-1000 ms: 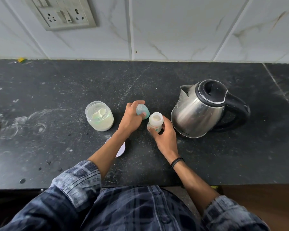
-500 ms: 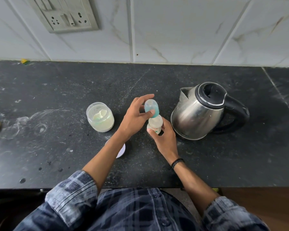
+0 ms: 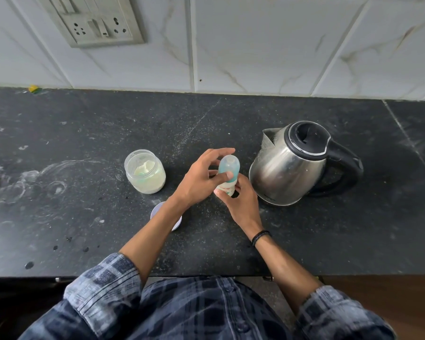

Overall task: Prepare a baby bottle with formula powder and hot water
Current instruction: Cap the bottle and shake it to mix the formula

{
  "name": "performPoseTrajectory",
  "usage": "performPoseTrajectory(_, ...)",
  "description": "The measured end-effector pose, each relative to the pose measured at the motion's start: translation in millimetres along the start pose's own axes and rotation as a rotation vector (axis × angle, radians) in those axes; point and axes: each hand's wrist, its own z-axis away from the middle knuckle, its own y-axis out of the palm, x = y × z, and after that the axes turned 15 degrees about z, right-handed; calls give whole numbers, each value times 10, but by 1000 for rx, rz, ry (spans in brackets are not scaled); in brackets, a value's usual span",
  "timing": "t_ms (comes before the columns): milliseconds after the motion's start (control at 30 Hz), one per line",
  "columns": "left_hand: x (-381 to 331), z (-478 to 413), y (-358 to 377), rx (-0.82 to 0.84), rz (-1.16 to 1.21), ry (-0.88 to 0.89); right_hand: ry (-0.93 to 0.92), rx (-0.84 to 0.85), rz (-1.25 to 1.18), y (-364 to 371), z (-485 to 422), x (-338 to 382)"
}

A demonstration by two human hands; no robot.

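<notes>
2 hands (image 3: 199,179) (image 3: 243,204) around 1 upright baby bottle (image 3: 227,188), beside kettle (image 3: 287,173)

Teal cap (image 3: 227,165); black speckled counter (image 3: 84,133); steel kettle (image 3: 290,168), black handle; blue plaid shirt (image 3: 194,312); white marbled tiles (image 3: 255,45).

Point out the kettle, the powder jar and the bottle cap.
kettle (image 3: 280,173), head view, on its steel body.
powder jar (image 3: 149,185), head view, on its clear wall.
bottle cap (image 3: 227,165), head view, on its teal dome.
</notes>
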Motion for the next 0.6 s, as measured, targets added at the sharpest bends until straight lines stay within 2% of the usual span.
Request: performPoseTrajectory(600,103,56,-1,-11,-4,0,14,37,4,-56,23,36)
